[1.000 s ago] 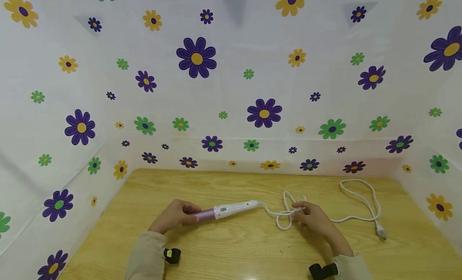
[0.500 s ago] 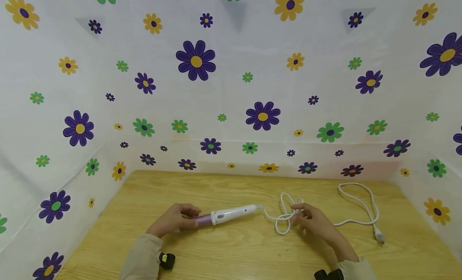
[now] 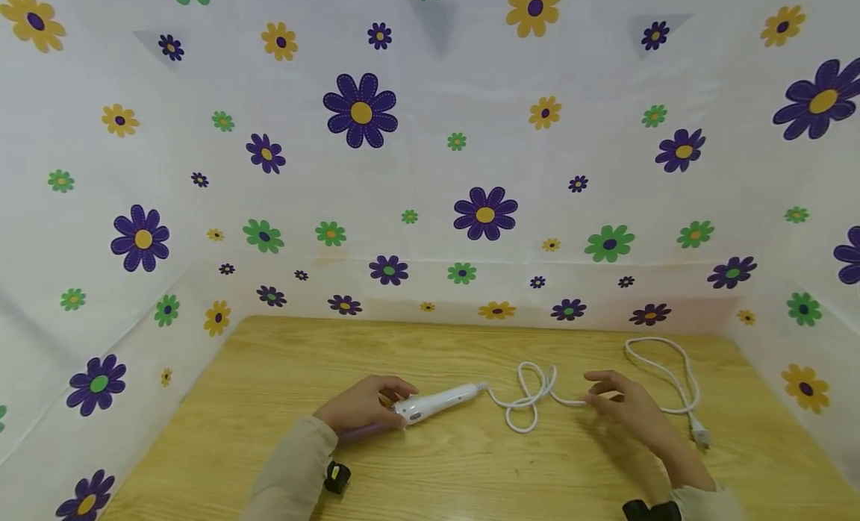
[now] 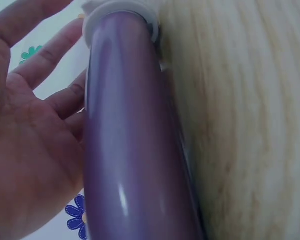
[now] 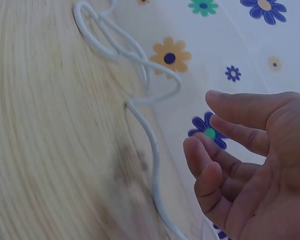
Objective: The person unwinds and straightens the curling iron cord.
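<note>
A curling iron with a white handle (image 3: 440,403) and a purple barrel (image 4: 127,130) lies on the wooden table. My left hand (image 3: 366,403) holds it where barrel and handle meet, thumb on the near side and fingers on the far side. In the left wrist view the palm shows beside the barrel. From the handle's end runs a white cord (image 3: 527,401), bent into loose loops. My right hand (image 5: 260,160) hovers over the cord's middle stretch, fingers loosely bent and apart from the cord, with nothing in them.
The white plug (image 3: 701,434) lies at the right of the wooden table (image 3: 430,476), beyond a wide bend of cord. White cloth (image 3: 416,170) printed with flowers walls in the back and both sides.
My left hand has slid along the barrel to the handle's collar. My right hand has let go of the looped cord and shifted right. The cord's loops have spread a little.
</note>
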Demonstrator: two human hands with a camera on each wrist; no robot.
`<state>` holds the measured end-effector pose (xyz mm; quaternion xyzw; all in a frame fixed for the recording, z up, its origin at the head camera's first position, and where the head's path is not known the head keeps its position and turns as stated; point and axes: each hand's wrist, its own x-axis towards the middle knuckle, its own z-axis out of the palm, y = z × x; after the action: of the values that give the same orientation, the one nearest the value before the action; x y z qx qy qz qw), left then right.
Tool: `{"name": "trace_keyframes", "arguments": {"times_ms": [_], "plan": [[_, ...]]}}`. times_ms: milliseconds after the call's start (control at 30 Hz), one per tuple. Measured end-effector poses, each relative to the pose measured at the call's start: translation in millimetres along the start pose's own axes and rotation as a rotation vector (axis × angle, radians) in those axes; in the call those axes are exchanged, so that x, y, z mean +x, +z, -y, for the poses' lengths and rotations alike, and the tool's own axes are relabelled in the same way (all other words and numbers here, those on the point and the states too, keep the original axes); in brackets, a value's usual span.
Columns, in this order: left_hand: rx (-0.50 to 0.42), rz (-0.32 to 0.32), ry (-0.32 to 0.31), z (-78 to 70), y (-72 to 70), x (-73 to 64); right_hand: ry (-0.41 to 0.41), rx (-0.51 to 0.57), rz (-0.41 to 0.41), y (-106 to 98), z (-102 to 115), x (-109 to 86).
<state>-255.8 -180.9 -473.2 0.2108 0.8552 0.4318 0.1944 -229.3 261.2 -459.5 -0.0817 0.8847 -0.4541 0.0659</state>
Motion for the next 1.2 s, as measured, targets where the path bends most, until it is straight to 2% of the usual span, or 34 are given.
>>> {"name": "trace_keyframes", "arguments": {"times_ms": [200, 467, 700, 800, 900, 1033, 1200], "plan": [[-0.024, 0.041, -0.019, 0.4, -2.3, 0.0, 0.022, -0.095, -0.037, -19, -13, -8.0], [-0.051, 0.096, -0.075, 3.8, -1.1, -0.4, 0.02, -0.126, 0.007, -24, -28, -15.7], [0.067, 0.154, -0.104, -2.7, 0.4, 2.6, 0.004, -0.238, 0.031, -20, -34, -11.9], [0.111, 0.177, -0.108, -6.6, 2.3, 2.3, -0.02, -0.236, 0.06, -18, -37, -9.7], [0.113, 0.196, -0.104, -9.6, 3.5, 2.1, -0.007, -0.2, 0.08, -17, -39, -7.4], [0.117, 0.191, -0.119, -12.6, 3.4, 1.7, 0.039, -0.204, 0.058, -15, -36, -4.1], [0.158, 0.176, -0.165, -13.0, 2.6, 2.6, 0.049, -0.3, 0.01, -14, -32, -2.0]]}}
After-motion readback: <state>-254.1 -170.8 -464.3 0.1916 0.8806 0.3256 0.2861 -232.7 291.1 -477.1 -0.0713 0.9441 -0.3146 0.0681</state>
